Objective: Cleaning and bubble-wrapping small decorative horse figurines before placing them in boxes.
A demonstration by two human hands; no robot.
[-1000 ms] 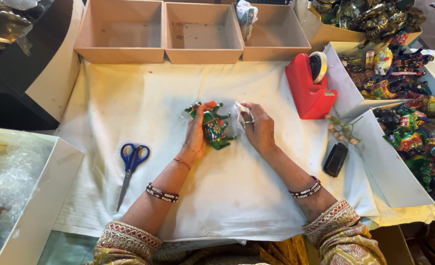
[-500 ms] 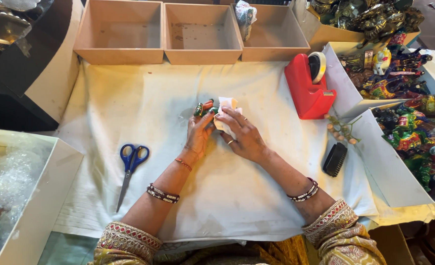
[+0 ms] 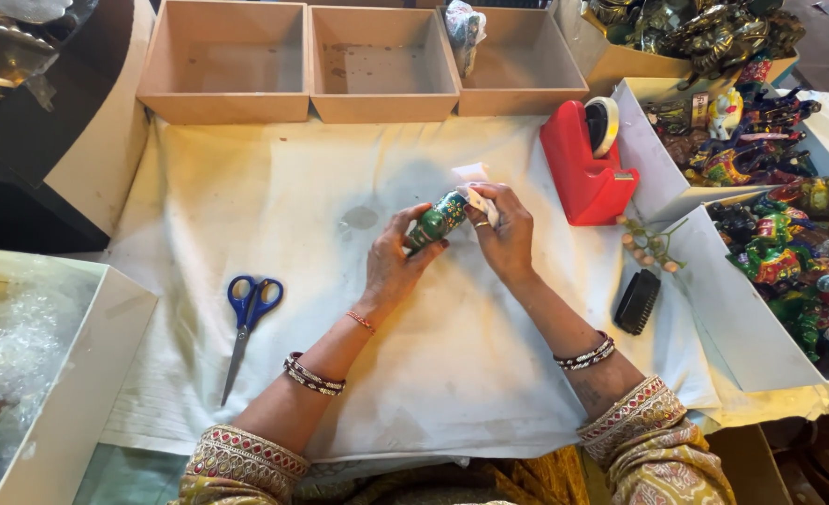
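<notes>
The green painted figurine [image 3: 436, 219] has been lifted off the white cloth [image 3: 246, 215] and turned since 0.5 s ago. It is gripped above mid-desk by the left hand [image 3: 394, 266], while white paper [image 3: 475, 190], pinched in the right hand [image 3: 505, 232], is pressed against it, so wrapping seems underway.

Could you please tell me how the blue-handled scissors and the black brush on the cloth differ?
The scissors lie left of the left hand; the black brush lies right of the right hand, by the white box. The scissors are long, slim and blue-handled; the brush is short, blocky and all black. Both lie untouched on the white cloth.
</notes>
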